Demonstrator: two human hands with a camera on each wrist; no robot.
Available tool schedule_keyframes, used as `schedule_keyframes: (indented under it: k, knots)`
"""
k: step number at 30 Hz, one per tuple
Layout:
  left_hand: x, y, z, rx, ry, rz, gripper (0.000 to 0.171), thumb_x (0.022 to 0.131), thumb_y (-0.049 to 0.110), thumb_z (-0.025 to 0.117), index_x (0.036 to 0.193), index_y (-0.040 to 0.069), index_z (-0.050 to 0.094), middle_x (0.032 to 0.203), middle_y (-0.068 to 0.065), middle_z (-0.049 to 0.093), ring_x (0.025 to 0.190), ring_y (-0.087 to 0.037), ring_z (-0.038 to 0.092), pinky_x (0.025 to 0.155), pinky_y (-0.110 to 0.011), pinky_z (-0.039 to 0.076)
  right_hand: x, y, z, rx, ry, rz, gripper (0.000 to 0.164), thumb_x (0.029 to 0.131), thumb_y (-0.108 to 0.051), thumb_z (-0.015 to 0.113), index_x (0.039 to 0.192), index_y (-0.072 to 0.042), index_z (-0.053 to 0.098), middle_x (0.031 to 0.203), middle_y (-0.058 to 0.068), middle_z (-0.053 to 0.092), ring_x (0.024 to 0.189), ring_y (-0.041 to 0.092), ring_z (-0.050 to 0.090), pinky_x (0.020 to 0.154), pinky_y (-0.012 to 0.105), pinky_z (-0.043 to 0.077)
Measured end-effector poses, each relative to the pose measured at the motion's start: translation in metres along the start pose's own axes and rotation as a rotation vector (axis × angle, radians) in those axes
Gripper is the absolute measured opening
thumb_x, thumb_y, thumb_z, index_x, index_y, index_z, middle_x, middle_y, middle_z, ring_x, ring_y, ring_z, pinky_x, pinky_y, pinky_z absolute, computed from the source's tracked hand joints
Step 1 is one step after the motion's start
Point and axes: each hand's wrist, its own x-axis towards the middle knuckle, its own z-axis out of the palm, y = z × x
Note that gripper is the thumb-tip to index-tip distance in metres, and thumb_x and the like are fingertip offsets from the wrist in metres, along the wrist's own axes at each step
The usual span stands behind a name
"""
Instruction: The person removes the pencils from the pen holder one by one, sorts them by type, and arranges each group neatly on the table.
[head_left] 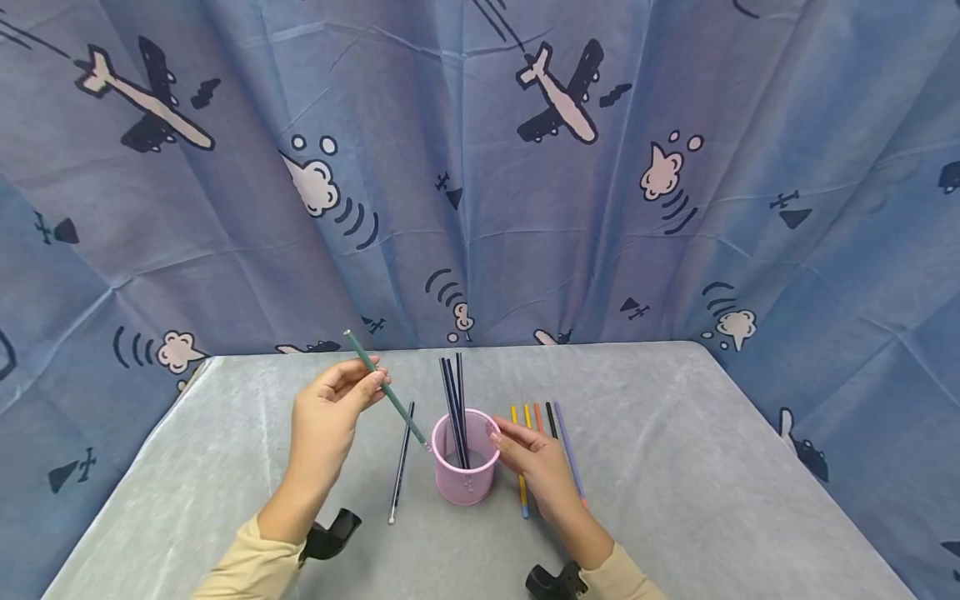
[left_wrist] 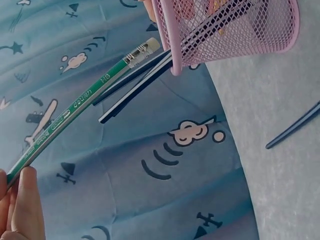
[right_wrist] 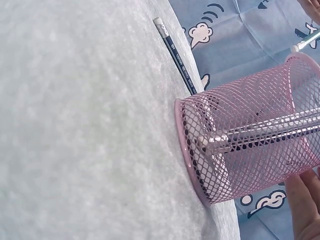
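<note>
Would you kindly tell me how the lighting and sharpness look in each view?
Head view: soft, fairly even light, folds of the curtain gently shaded; left wrist view: lettering on the green pencil partly legible; right wrist view: near tablecloth looks blurry, mesh of the pink cup clearer.

Cup [head_left: 465, 487] pink mesh, upright, gripped by right hand [head_left: 542, 468]; dark pencils [head_left: 453, 408] lean inside, eraser ends down. Green pencil [head_left: 405, 416] tilted — pinched in left hand [head_left: 333, 408], eraser end low, just beside cup's left rim.
</note>
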Motion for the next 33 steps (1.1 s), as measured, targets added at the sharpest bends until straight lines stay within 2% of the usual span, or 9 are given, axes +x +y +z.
schedule_keyframes:
  k: [7,15,18,23,28,33]
  knots:
    - [0.001,-0.001,-0.003,0.021,0.007,0.007,0.02,0.091,0.001,0.069,0.11,-0.005,0.07,0.092,0.014,0.074,0.087,-0.005,0.073,0.083,-0.026,0.063,0.0,0.0,0.0,-0.001,0.006,0.005,0.038,0.094,-0.013,0.068,0.128,0.003,0.064,0.128,0.018,0.068,0.103,0.008,0.069,0.087,0.021,0.06]
    - [0.007,-0.01,-0.005,0.047,-0.018,-0.005,0.022,0.09,0.002,0.071,0.111,-0.005,0.071,0.094,0.016,0.075,0.086,-0.004,0.073,0.082,-0.025,0.063,0.0,-0.001,0.0,-0.001,0.002,-0.001,0.038,0.094,-0.013,0.068,0.128,0.003,0.064,0.128,0.018,0.067,0.103,0.007,0.069,0.088,0.021,0.06]
    - [0.008,-0.014,-0.006,0.086,-0.043,-0.016,0.022,0.089,0.003,0.072,0.11,-0.005,0.071,0.097,0.005,0.077,0.084,-0.003,0.072,0.081,-0.024,0.063,-0.001,-0.001,0.0,-0.008,-0.002,-0.002,0.038,0.094,-0.014,0.068,0.128,0.003,0.064,0.128,0.018,0.067,0.105,0.009,0.069,0.088,0.022,0.06]
    - [0.01,-0.019,-0.005,0.158,-0.098,-0.053,0.021,0.088,0.005,0.073,0.107,-0.005,0.072,0.099,-0.017,0.076,0.081,-0.002,0.071,0.078,-0.022,0.063,-0.001,-0.001,0.0,-0.013,-0.005,-0.003,0.038,0.094,-0.015,0.068,0.128,0.002,0.064,0.129,0.017,0.067,0.107,0.011,0.069,0.089,0.023,0.06]
    - [0.013,-0.024,-0.003,0.183,-0.146,-0.111,0.023,0.088,0.003,0.073,0.108,-0.008,0.07,0.098,-0.017,0.076,0.077,-0.001,0.07,0.076,-0.021,0.063,0.0,0.0,0.0,-0.009,-0.006,-0.002,0.038,0.094,-0.015,0.068,0.128,0.002,0.064,0.129,0.017,0.067,0.107,0.01,0.069,0.089,0.023,0.06]
    - [0.017,-0.029,-0.004,0.204,-0.207,-0.167,0.026,0.087,0.005,0.074,0.109,-0.008,0.068,0.094,-0.013,0.075,0.078,-0.005,0.071,0.076,-0.023,0.063,0.0,0.0,0.0,-0.002,-0.002,0.003,0.038,0.094,-0.014,0.068,0.129,0.002,0.064,0.129,0.017,0.067,0.108,0.012,0.068,0.09,0.023,0.06]
